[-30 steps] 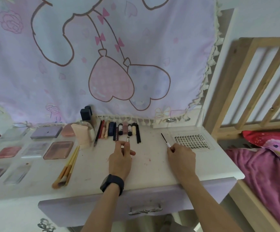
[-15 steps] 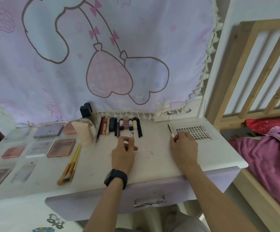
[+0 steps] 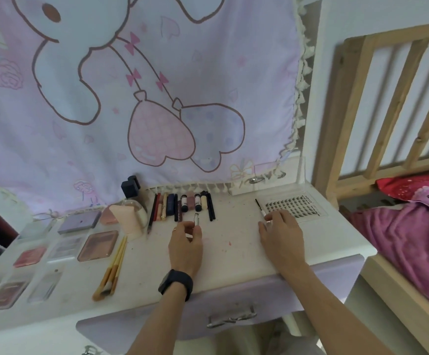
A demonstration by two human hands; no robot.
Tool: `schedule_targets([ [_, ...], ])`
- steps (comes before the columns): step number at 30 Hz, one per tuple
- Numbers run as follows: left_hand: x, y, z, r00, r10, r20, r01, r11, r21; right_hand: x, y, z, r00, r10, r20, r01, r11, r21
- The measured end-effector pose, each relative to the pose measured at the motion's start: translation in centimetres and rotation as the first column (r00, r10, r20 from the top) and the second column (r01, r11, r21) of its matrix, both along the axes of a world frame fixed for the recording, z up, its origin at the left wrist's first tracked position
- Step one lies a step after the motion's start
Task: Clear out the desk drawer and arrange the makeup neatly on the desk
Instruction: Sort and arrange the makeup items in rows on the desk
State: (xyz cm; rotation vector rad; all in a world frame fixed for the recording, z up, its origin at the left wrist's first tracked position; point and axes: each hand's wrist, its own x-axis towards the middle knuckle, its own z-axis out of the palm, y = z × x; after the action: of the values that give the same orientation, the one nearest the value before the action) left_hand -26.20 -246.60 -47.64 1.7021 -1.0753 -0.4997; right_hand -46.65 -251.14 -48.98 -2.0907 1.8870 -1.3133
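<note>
Left hand (image 3: 185, 248): centre of frame; pinches small clear silver-capped tube (image 3: 197, 219); long axis vertical in frame, tip toward row of pencils and lip tubes (image 3: 182, 206)
Right hand (image 3: 281, 231): right of centre; pinches thin black-and-white wand (image 3: 260, 208); tip slants to upper left, just beside clear lash tray (image 3: 292, 206)
Surface: white desk top (image 3: 233, 254)

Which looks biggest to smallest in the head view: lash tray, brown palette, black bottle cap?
1. lash tray
2. brown palette
3. black bottle cap
Cap sits farther back, though the gap looks clear.
</note>
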Motion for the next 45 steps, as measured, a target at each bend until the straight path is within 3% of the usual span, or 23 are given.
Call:
schedule_targets([
  [4,-1.5,-1.3,1.5,0.999,-0.05,-0.008,0.051,0.995,0.083,-3.3,0.8,-1.6,0.997,-0.042,-0.059,0.039,0.997,-0.061],
  [12,-8.6,-6.6,3.6,0.981,-0.156,-0.116,0.186,0.929,0.321,-5.1,0.8,-2.3,0.984,0.042,-0.173,-0.033,0.998,0.056],
  [16,-10.1,-8.1,3.2,0.984,-0.175,-0.026,0.171,0.905,0.39,-5.4,0.7,-2.4,0.955,0.073,-0.289,-0.063,0.997,0.045],
  [24,-10.8,-9.0,2.5,0.991,-0.13,-0.028,0.131,0.922,0.364,-5.3,0.0,-2.1,0.903,0.183,-0.388,-0.084,0.962,0.258],
  [30,-10.3,-8.8,1.9,0.983,-0.129,-0.133,0.166,0.932,0.321,-5.2,0.0,-2.1,0.911,0.186,-0.368,-0.088,0.96,0.266],
  [45,-10.3,-9.3,1.2,0.96,-0.166,-0.227,0.228,0.931,0.284,-5.3,-0.2,-2.2,0.899,0.201,-0.388,-0.077,0.947,0.312],
])
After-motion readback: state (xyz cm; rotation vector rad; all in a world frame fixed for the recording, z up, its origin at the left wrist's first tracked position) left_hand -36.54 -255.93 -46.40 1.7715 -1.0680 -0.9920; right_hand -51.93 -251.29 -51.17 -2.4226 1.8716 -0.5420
